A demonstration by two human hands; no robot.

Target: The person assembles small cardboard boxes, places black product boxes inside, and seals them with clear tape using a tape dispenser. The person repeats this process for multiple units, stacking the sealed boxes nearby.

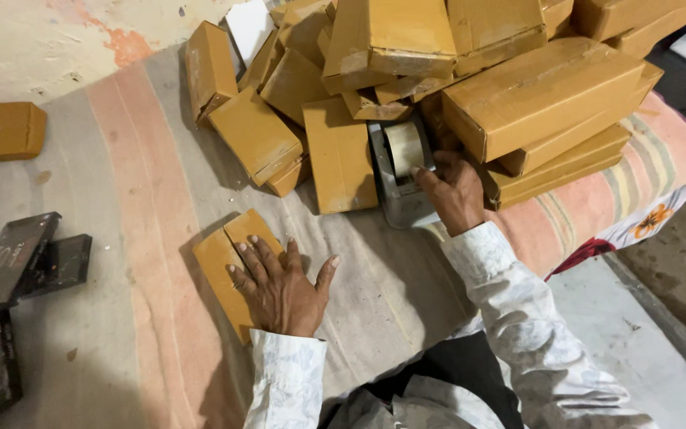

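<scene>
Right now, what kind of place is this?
Probably a small packing spot on a floor: a heap of brown cardboard boxes, a tape dispenser under the right hand, and a striped cloth.

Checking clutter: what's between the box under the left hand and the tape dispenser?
Head view: only bare striped cloth lies between the flat cardboard box under the left hand and the tape dispenser, which the right hand touches.

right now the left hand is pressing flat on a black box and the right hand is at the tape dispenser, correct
Not quite. In the head view the left hand presses flat on a small brown cardboard box, not a black one; the black boxes lie apart at the cloth's left edge. The right hand is indeed at the grey tape dispenser.
</scene>
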